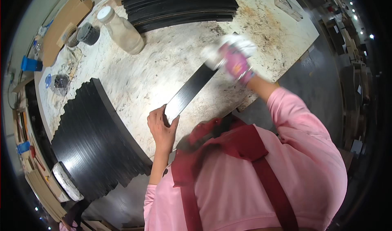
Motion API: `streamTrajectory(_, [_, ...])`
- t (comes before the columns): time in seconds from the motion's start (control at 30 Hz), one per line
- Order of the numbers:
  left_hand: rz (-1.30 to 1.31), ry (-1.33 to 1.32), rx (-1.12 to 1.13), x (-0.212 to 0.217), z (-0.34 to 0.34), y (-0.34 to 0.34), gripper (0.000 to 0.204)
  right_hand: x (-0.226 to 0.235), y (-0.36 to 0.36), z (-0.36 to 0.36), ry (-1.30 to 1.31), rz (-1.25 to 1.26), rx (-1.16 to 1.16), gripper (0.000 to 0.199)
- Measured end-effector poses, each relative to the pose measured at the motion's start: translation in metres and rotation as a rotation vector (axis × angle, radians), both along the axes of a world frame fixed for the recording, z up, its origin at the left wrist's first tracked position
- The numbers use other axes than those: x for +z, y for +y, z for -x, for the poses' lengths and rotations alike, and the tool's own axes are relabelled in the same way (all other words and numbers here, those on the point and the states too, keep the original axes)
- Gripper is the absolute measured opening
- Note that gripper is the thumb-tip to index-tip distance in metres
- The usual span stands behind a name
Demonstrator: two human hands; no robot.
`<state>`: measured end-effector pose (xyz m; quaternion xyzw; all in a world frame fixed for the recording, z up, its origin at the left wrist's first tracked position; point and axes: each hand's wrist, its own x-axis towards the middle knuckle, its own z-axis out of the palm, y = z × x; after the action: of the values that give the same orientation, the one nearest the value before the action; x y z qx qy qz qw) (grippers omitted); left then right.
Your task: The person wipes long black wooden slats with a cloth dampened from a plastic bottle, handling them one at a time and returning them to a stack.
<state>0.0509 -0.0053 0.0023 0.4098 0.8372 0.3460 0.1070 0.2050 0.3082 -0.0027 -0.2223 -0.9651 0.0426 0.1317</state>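
Blurring right hand (237, 59) hides far end of black strip (190, 92).

The strip (191, 90) is glossy black, with a white glare near its lower end. The right hand (236, 58) wears a magenta-and-white glove and presses a white cloth (215, 55). The worktable (163, 63) is off-white, mottled with grey and brown stains. Both stacks of strips (94, 145) are black — the sleeves pink, the apron straps dark red.
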Motion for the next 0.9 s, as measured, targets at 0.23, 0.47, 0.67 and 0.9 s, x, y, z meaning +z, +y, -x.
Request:
streamTrajectory(0.23, [0.028, -0.084, -0.091, 0.010, 0.003, 0.007, 0.059, 0.038, 0.166, -0.120, 0.559, 0.899, -0.734, 0.031])
streamTrajectory(0.47, [-0.239, -0.207, 0.042, 0.045, 0.094, 0.074, 0.075, 0.059, 0.060, -0.085, 1.261, 2.109, -0.221, 0.032])
streamTrajectory(0.67, [-0.425, -0.428, 0.021, 0.046, 0.189, 0.171, 0.090, 0.023, 0.007, -0.060, 1.279, 2.458, -0.205, 0.023])
streamTrajectory(0.9, [-0.322, 0.126, -0.217, 0.036, 0.182, 0.193, 0.079, 0.009, -0.010, -0.080, 1.515, 2.321, -0.046, 0.021])
